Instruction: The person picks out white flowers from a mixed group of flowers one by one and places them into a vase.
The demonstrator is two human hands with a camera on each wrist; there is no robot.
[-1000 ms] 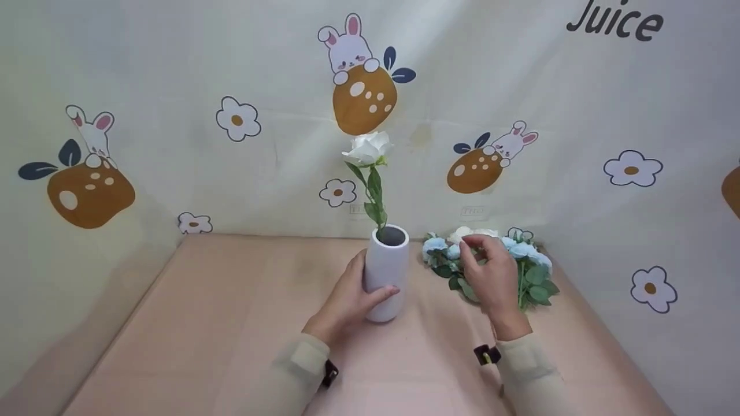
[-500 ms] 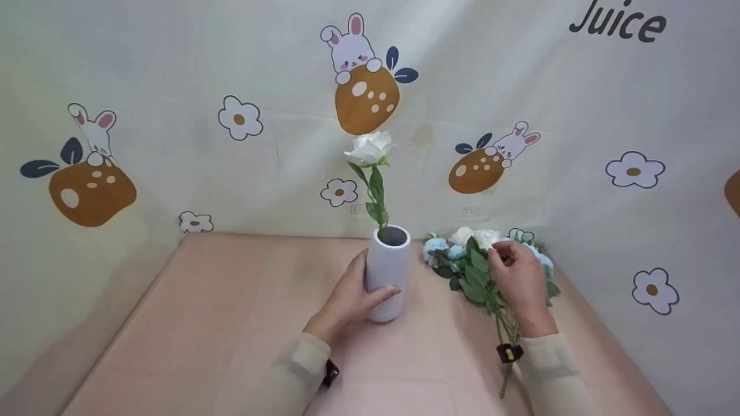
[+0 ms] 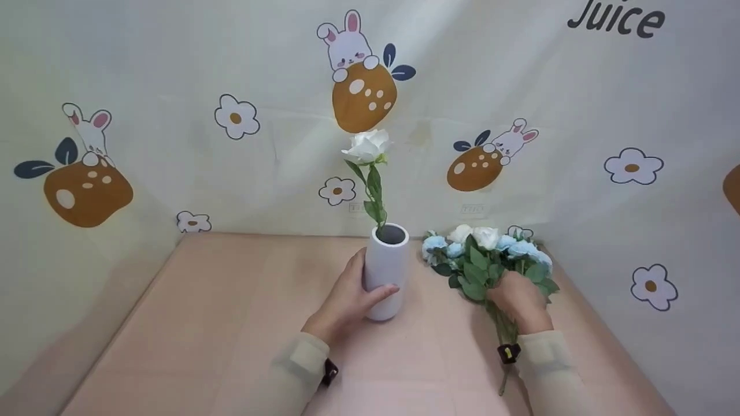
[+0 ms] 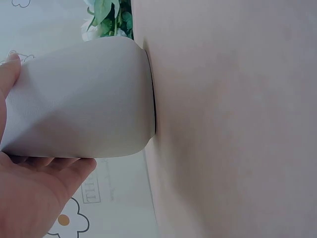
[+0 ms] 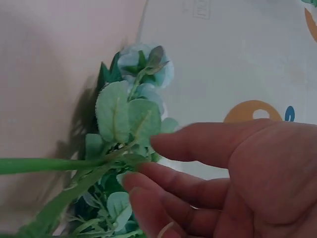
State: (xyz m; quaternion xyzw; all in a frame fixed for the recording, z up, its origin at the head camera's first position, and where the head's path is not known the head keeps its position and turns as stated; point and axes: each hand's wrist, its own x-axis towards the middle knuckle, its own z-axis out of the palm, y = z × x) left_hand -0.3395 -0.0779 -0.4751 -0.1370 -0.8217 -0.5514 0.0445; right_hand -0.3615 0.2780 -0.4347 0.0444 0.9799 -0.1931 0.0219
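A white vase (image 3: 386,277) stands upright at mid-table with one white rose (image 3: 368,147) in it, the stem leaning at the left of the rim. My left hand (image 3: 347,297) grips the vase from its left side, thumb across the front; the left wrist view shows its fingers (image 4: 74,171) along the vase wall. Right of the vase lies a bunch of artificial flowers with white roses (image 3: 484,237), light blue blooms (image 3: 522,248) and green leaves (image 3: 475,271). My right hand (image 3: 520,300) is over their stems, thumb and fingers apart, fingertips right at the leaves (image 5: 143,119).
A pinkish-tan cloth covers the table (image 3: 231,323). Behind it hangs a pale wall cloth (image 3: 277,162) printed with rabbits and flowers. Loose flower stems (image 3: 503,381) extend toward the table's front, beside the right sleeve (image 3: 546,364).
My right hand has moved right across the bunch, then down from the blooms to the leaves and stems. The left hand, vase and upright rose have stayed in place.
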